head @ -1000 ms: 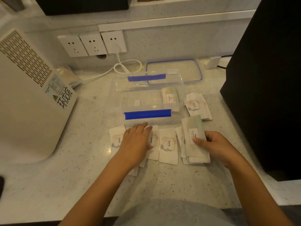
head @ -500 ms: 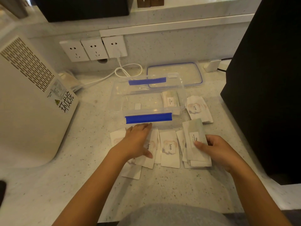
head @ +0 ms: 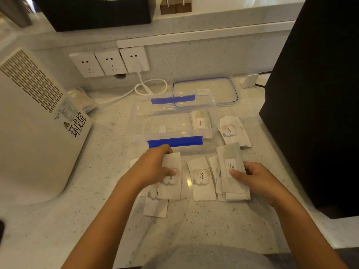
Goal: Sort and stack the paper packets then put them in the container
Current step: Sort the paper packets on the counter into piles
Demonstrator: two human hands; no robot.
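White "love." paper packets lie on the counter in front of a clear container (head: 139, 121) with blue clips. My left hand (head: 153, 167) pinches one white packet (head: 172, 183) with the thumb on top, over a loose pile (head: 155, 206). My right hand (head: 254, 177) holds a stack topped by a greenish packet (head: 231, 164). A single white packet (head: 202, 178) lies between the hands. Inside the container sits a small greenish stack (head: 201, 122). Another white stack (head: 234, 133) rests to the container's right.
The container's lid (head: 206, 90) lies behind it. A white appliance (head: 33, 123) stands at the left, a black box (head: 314, 94) at the right. Wall sockets (head: 108, 63) and a white cable (head: 147, 88) are at the back.
My left hand has drawn a white packet rightward and closed its thumb on it; packets under it shifted toward me. The right hand keeps its stack almost still.
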